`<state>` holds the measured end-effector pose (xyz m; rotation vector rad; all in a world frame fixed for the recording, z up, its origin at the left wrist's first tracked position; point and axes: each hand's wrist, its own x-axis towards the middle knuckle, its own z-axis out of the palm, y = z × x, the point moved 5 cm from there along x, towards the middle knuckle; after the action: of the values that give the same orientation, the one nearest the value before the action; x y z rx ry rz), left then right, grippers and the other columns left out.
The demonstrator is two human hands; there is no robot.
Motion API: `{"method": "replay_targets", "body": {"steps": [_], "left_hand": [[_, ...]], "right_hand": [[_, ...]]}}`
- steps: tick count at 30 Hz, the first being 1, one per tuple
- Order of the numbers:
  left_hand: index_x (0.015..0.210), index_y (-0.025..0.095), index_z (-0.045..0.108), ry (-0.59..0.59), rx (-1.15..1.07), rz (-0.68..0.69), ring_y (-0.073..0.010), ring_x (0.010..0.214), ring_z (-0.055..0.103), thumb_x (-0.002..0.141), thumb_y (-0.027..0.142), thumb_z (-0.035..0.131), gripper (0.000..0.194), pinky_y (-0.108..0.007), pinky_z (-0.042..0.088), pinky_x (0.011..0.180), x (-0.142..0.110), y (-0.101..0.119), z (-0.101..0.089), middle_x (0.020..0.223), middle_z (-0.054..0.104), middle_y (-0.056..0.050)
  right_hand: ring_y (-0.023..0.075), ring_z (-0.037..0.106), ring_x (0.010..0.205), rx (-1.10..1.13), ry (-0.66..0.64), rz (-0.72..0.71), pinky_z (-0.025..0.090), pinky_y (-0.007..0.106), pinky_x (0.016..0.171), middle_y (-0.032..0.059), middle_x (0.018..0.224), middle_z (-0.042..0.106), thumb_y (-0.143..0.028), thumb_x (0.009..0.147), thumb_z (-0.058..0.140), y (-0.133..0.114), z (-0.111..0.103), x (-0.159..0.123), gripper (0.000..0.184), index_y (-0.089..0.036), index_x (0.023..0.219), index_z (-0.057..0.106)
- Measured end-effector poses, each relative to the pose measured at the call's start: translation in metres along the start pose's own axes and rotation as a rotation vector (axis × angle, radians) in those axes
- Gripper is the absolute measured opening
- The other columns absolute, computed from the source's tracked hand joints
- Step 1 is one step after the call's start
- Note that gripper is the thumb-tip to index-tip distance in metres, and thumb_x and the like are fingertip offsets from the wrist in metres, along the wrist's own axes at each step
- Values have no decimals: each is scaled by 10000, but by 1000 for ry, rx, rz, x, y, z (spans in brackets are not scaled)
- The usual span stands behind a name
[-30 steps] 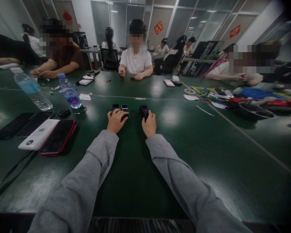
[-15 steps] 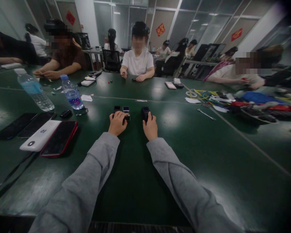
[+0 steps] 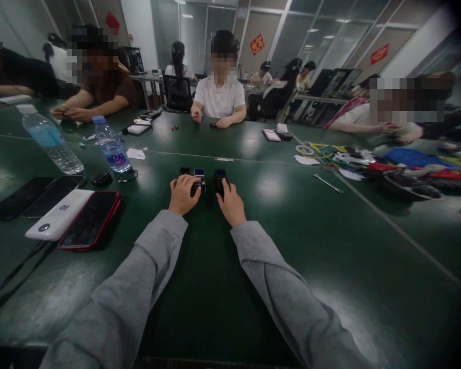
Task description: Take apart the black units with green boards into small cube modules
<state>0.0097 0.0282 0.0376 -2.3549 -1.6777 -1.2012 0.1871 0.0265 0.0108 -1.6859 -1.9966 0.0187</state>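
My left hand [image 3: 184,196] is curled over a row of small box-like devices on the green table. A dark one [image 3: 185,170] shows beyond the knuckles, and beside it is one with a pale frame and dark face [image 3: 198,172]. The fingers hide much of this group. My right hand [image 3: 231,203] grips a small black box [image 3: 219,177] with a dark, screen-like top, the thumb on its near left side and the fingers along its right. That box rests on the table just right of the group, with a narrow gap between.
Phones [image 3: 90,220], a white power bank [image 3: 59,215] and two water bottles [image 3: 113,146] occupy the left. To the right lie a wrench [image 3: 328,183] and a heap of cables and cloth [image 3: 399,161]. Across the table [image 3: 311,246] several people sit; one handles small items.
My right hand has slid the black box to the left, closer to the group under my left hand. The left hand stays over the group. The view has shifted slightly.
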Motion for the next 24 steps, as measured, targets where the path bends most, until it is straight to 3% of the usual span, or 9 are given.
{"method": "replay_targets", "body": {"steps": [6, 17, 24], "left_hand": [[1271, 271, 565, -137, 5, 152, -283, 1308, 451, 889, 327, 517, 389, -497, 211, 1109, -3, 11, 10, 1334, 598, -79], [1310, 270, 551, -179, 97, 218, -265, 1332, 440, 932, 335, 452, 396, -511, 214, 1113, -5, 10, 16, 1399, 553, -71], [1265, 281, 581, -169, 99, 228, -263, 1318, 457, 928, 319, 462, 360, -511, 228, 1098, -5, 9, 17, 1387, 563, -65]], "right_hand": [[304, 612, 1011, 26, -8, -32, 547, 414, 800, 182, 1305, 463, -279, 968, 467, -1, 1, 0, 552, -170, 1488, 319], [275, 640, 913, -52, -69, 0, 538, 369, 731, 154, 1240, 525, -350, 1002, 448, -2, 2, 1, 546, -208, 1506, 293], [290, 632, 938, 24, 23, -52, 561, 396, 723, 148, 1265, 530, -321, 964, 482, -1, -2, -1, 550, -203, 1483, 347]]}}
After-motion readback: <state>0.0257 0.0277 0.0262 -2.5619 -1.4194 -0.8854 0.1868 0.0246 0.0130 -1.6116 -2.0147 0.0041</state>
